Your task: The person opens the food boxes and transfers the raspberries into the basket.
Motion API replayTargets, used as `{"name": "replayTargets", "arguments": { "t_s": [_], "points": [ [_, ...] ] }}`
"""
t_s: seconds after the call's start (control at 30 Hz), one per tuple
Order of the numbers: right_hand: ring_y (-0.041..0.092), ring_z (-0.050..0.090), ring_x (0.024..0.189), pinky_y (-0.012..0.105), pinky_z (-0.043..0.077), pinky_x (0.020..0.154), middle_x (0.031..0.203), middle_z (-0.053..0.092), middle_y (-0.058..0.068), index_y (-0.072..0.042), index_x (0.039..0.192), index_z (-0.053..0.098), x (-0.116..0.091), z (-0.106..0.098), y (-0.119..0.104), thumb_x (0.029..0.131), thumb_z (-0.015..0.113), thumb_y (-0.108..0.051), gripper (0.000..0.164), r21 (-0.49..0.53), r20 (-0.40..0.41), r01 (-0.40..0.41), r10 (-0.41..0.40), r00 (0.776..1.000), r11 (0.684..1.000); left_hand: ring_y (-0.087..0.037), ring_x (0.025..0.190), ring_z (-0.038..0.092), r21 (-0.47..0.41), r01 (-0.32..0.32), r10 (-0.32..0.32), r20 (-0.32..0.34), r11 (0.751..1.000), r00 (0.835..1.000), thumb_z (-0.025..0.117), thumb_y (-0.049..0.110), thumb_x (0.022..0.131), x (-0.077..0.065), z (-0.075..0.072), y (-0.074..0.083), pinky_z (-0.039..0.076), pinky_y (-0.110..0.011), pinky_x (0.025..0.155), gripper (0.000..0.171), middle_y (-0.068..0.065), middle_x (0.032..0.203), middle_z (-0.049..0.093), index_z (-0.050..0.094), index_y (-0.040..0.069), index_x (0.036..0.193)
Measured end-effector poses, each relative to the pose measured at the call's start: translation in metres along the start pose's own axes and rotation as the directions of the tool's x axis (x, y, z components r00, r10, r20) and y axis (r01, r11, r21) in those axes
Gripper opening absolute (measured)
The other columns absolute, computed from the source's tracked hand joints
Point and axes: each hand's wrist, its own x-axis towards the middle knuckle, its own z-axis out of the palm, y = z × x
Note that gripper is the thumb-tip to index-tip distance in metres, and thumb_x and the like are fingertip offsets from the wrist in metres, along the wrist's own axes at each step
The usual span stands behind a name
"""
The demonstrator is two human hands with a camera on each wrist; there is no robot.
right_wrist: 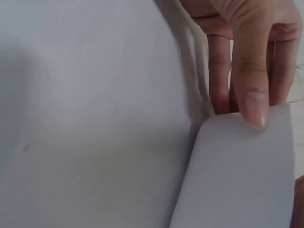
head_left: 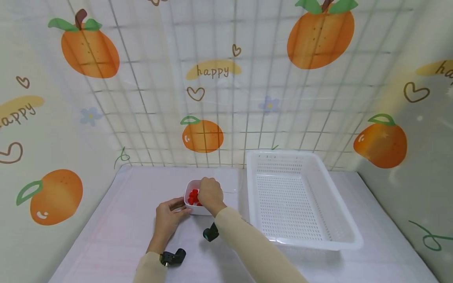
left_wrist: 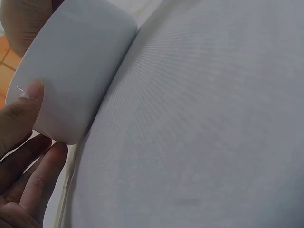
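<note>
A small white box [head_left: 199, 210] with rounded corners stands on the table, with several small red pieces [head_left: 193, 196] inside. My left hand [head_left: 168, 220] grips its left end; in the left wrist view the thumb [left_wrist: 33, 90] lies on the front wall and the fingers [left_wrist: 45, 175] bend round the corner. In the right wrist view that same left hand [right_wrist: 251, 57] shows at the box's end. My right hand [head_left: 211, 195] reaches down over the right side of the box, beside the red pieces. Its fingertips are hidden in the box, so I cannot tell what they hold.
A big white perforated basket [head_left: 339, 212] stands to the right, close to the right forearm. Behind the box lies a clear flat lid-like sheet [head_left: 231, 182]. A wire grid [head_left: 233, 118] shows through the printed curtain at the back. A white cloth [head_left: 120, 220] covers the table.
</note>
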Motion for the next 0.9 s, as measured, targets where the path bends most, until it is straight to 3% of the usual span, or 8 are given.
{"name": "replayTargets", "arguments": {
  "t_s": [0.27,0.4,0.53,0.73,0.9],
  "points": [
    [0.025,0.064,0.074,0.040,0.065,0.071,0.087,0.071,0.011,-0.003,0.103,0.073,0.006,0.010,-0.002,0.092,0.079,-0.014,0.017,-0.085,-0.045,-0.006,0.002,0.999,0.996,-0.033,0.116,0.072,-0.013,0.017,-0.017,0.004,1.000,1.000,0.091,0.011,0.082,0.001,-0.001,0.001,0.059,-0.041,0.095,0.048,-0.013,0.122,0.076,0.076,0.006,0.127],
    [0.027,0.068,0.077,0.042,0.064,0.078,0.088,0.073,0.012,-0.003,0.102,0.074,0.008,0.014,-0.004,0.091,0.080,-0.018,0.020,-0.191,-0.075,0.024,-0.039,0.996,0.981,-0.033,0.116,0.072,-0.019,0.024,-0.024,0.013,1.000,1.000,0.091,0.011,0.082,0.001,-0.001,0.002,0.059,-0.041,0.095,0.048,-0.013,0.123,0.076,0.076,0.007,0.127],
    [0.027,0.069,0.079,0.042,0.063,0.083,0.087,0.074,0.012,-0.002,0.102,0.074,0.007,0.013,-0.002,0.089,0.082,-0.021,0.024,-0.223,-0.091,0.036,-0.057,0.994,0.974,-0.033,0.117,0.072,-0.020,0.021,-0.021,0.016,1.000,1.000,0.091,0.012,0.082,0.002,0.000,0.003,0.059,-0.039,0.094,0.048,-0.012,0.123,0.076,0.076,0.007,0.127],
    [0.026,0.066,0.075,0.037,0.064,0.077,0.086,0.073,0.012,0.000,0.103,0.073,0.005,0.007,-0.003,0.088,0.083,-0.016,0.024,-0.071,-0.098,0.004,-0.011,0.995,0.997,-0.032,0.116,0.072,-0.022,0.016,-0.015,0.018,1.000,1.000,0.092,0.013,0.081,0.001,0.000,0.003,0.059,-0.039,0.094,0.049,-0.012,0.123,0.076,0.076,0.008,0.128],
    [0.025,0.069,0.077,0.035,0.064,0.072,0.085,0.076,0.009,-0.002,0.095,0.080,0.002,-0.006,-0.007,0.086,0.083,-0.013,0.014,0.112,-0.155,0.050,-0.032,0.987,0.992,-0.030,0.116,0.072,-0.003,0.011,-0.011,0.004,1.000,1.000,0.092,0.015,0.081,0.001,-0.001,0.000,0.060,-0.040,0.093,0.048,-0.009,0.121,0.077,0.077,0.009,0.126]
  ]
}}
